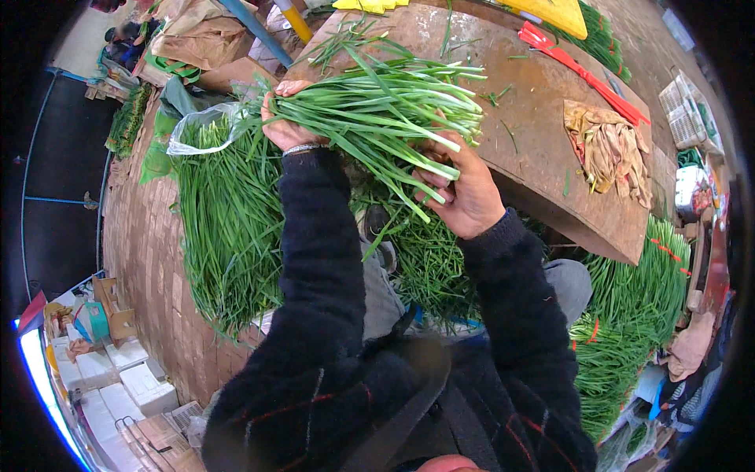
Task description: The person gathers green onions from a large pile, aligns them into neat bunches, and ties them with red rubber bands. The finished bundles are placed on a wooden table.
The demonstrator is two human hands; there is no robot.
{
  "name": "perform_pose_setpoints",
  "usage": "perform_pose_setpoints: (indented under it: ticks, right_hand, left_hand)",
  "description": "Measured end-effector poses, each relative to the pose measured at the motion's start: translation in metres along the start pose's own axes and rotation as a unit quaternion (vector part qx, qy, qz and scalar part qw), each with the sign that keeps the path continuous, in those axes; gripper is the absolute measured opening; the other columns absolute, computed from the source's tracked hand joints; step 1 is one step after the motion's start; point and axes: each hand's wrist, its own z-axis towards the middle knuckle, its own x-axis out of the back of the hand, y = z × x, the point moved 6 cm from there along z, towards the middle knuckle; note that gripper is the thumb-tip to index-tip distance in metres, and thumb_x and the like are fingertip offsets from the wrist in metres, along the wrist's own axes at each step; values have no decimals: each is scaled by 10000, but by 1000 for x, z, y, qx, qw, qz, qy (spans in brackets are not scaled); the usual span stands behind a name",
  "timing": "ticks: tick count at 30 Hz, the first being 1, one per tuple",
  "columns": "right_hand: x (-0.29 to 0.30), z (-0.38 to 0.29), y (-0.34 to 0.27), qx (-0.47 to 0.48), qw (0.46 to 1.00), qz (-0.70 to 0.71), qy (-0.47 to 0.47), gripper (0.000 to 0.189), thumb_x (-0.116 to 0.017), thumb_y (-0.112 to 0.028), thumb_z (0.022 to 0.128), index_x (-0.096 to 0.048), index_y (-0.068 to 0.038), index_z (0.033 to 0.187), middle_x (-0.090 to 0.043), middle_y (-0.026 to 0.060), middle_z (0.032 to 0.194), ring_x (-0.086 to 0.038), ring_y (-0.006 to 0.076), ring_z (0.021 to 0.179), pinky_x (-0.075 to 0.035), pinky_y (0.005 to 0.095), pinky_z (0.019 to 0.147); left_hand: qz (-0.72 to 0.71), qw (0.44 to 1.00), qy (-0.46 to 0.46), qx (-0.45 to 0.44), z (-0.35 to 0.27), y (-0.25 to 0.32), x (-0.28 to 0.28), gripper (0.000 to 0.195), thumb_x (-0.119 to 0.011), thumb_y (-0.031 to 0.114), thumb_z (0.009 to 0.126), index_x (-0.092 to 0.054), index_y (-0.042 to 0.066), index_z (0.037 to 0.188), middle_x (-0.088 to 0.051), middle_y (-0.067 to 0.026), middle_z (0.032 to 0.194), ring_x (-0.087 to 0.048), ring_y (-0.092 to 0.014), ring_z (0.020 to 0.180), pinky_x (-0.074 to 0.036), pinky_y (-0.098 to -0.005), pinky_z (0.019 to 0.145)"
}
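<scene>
A loose bunch of garlic chives [371, 97] lies across both hands over the near edge of a worn wooden table [525, 118]. Its green leaf end is gripped by my left hand [289, 121]. My right hand [463, 183] is at the pale stem end, with several stems resting over its fingers. Some of those fingers are hidden behind the stems. To the left stands a big heap of loose chives [230, 224], with a clear plastic bag [203, 127] at its top. Loose green trimmings [430, 259] lie below my hands, between my legs.
Red ties [584, 74] and a crumpled brown cloth [613, 150] lie on the table's right part. Chives tied with red bands [637, 277] are stacked at the right. White foam boxes [141, 383] stand lower left on the brick floor [150, 253]. A person [127, 44] is at the far upper left.
</scene>
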Motion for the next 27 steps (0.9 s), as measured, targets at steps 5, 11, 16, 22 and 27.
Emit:
perform_pose_setpoints:
  ticks: [5, 11, 16, 22, 27]
  right_hand:
    - [9, 6, 5, 8, 999, 44, -6, 260, -509, -209, 973, -597, -86, 1184, -582, -38, 858, -373, 8, 510, -268, 177, 394]
    - [6, 2, 1, 0, 992, 115, -49, 244, -610, -165, 940, -602, -91, 1172, -500, -65, 737, -352, -10, 482, -274, 162, 389]
    - [-1, -7, -13, -10, 983, 23, -181, 180, -511, -246, 1006, -533, -78, 948, -356, -118, 496, -279, 9, 396, -253, 186, 415]
    - [14, -34, -37, 31, 981, -39, -189, 219, -518, -257, 1004, -519, -64, 902, -325, -124, 475, -276, 5, 378, -247, 197, 421]
    - [45, -77, -58, 67, 975, -189, -94, 261, -643, -295, 904, -590, -42, 874, -449, -58, 552, -344, 26, 422, -263, 215, 442]
  left_hand:
    - [18, 1000, 1, 1, -3, -6, -6, 108, -539, 143, 825, -470, 76, 777, -498, -34, 774, -501, -160, 758, -439, -307, 763]
    - [5, 1000, 3, 2, -4, -6, -2, 110, -537, 137, 811, -454, 70, 785, -481, -36, 763, -496, -167, 748, -444, -313, 746]
    - [-5, 999, 34, 0, 3, 16, 15, 144, -537, 178, 824, -472, 56, 783, -510, -46, 780, -505, -167, 742, -453, -305, 735]
    - [58, 991, 116, -44, 4, 60, 42, 150, -519, 200, 789, -493, 52, 792, -522, -59, 784, -532, -187, 764, -459, -324, 730]
    - [295, 912, 192, -212, -2, 94, 48, 164, -538, 177, 764, -504, 29, 825, -538, -77, 800, -554, -203, 766, -482, -329, 727]
